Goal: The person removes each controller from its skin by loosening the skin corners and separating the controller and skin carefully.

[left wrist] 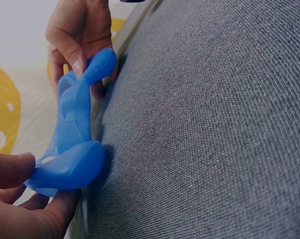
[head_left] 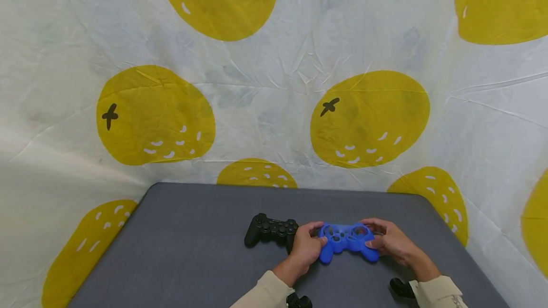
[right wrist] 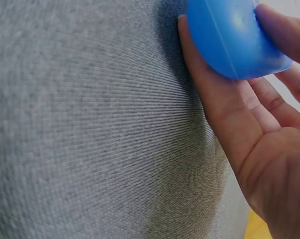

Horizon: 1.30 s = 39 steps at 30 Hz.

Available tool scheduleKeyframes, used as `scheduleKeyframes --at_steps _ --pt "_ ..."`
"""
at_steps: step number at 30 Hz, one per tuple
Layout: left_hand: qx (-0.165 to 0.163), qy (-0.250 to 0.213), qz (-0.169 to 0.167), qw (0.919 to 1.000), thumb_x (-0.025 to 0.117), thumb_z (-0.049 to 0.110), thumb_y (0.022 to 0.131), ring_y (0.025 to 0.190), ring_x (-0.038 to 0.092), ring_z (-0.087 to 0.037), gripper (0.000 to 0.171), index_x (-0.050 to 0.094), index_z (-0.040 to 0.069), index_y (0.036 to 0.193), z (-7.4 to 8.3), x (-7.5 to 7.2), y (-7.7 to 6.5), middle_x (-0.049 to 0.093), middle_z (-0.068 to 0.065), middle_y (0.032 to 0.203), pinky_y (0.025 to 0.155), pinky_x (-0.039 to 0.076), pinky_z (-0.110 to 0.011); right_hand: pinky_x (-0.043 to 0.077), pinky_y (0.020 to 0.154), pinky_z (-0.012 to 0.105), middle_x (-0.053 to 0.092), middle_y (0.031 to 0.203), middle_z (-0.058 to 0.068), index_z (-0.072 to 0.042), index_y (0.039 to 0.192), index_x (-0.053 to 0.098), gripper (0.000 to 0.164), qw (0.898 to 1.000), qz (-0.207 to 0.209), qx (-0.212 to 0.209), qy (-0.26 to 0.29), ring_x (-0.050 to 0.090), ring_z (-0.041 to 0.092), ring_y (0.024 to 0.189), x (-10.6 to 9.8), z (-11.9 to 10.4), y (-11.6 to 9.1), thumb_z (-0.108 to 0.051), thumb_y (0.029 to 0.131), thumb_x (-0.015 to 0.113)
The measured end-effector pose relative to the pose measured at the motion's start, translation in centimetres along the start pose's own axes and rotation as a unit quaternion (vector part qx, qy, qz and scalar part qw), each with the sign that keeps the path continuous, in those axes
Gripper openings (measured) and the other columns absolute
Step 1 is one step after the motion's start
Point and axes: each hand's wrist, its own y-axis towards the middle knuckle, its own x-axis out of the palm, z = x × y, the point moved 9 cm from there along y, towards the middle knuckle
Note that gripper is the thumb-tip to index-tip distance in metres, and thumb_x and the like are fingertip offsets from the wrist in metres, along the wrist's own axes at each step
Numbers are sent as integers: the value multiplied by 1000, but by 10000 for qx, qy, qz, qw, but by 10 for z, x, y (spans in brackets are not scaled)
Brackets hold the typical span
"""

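Observation:
A blue silicone game controller cover [head_left: 342,239] is held between both hands, its button and stick openings facing up with no controller in them. My left hand [head_left: 307,247] pinches its left grip, thumb on top and fingers beneath, also seen in the left wrist view [left wrist: 35,199]. The right hand [head_left: 391,241] holds the other end, thumb over the right grip; in the right wrist view the cover's rounded grip [right wrist: 234,40] sits between thumb and fingers. A black game controller [head_left: 271,228] lies on the table just left of the left hand, which hides part of its right grip.
A grey fabric-covered table [head_left: 180,251] lies under the hands. White cloth [head_left: 265,122] printed with yellow fruit hangs behind and along both sides, close to the table's edges. Black straps or mounts [head_left: 401,288] show at the wrists.

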Motion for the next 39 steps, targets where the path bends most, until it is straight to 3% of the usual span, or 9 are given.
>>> scheduleKeyframes --at_steps 7,14,18,21,26,29,32,39 --pt "121 -20 -62 9999 73 -4 90 107 70 -20 38 73 7 127 2 1 0 71 -14 130 87 60 -34 63 72 37 48 142 39 10 151 42 68 9994 135 -36 -328 64 21 90 0 -3 1 1 90 72" --pt "318 537 32 9980 73 -6 89 107 71 -23 39 73 5 127 6 -1 -1 74 -15 123 90 60 -40 62 72 36 54 144 37 7 147 50 63 9930 510 -128 -1056 64 32 111 1 -10 4 2 88 74" --pt "454 785 41 9959 73 -6 88 110 71 -24 41 73 5 127 9 -2 -2 74 -14 123 92 59 -42 61 83 37 59 141 34 9 142 55 60 9810 640 -510 -1759 64 43 124 3 -22 3 0 87 76" --pt "656 1047 71 9923 73 -6 86 117 70 -29 42 73 4 126 15 -3 -2 74 -14 128 99 57 -44 60 86 40 65 135 32 11 138 58 58 9660 733 -769 -2356 69 41 115 5 -32 1 -3 85 78" --pt "1183 1706 103 9782 74 -2 85 130 65 -38 39 75 2 124 32 -6 -5 70 -17 137 109 52 -49 62 84 47 68 130 31 7 135 62 54 9518 867 -780 -2835 74 37 104 5 -42 0 -6 86 79" --pt "1477 2135 60 9657 75 4 88 132 63 -39 39 74 4 126 42 -10 -8 67 -17 141 109 52 -49 59 90 55 67 133 30 7 136 61 50 9405 892 -845 -3168 71 44 112 7 -48 -1 -11 91 76" --pt "1711 2486 -72 9534 75 12 91 134 61 -39 40 73 6 131 53 -15 -11 64 -15 146 107 53 -51 54 98 63 65 137 30 6 139 60 51 9227 948 -971 -3609 65 50 121 10 -55 -3 -21 97 72" --pt "2063 3122 -430 9264 70 26 99 149 43 -45 49 63 6 143 74 -37 -13 53 -18 156 115 43 -63 45 104 70 61 140 33 8 140 59 56 8883 1176 -1629 -4130 56 55 129 25 -80 -10 -33 102 67"
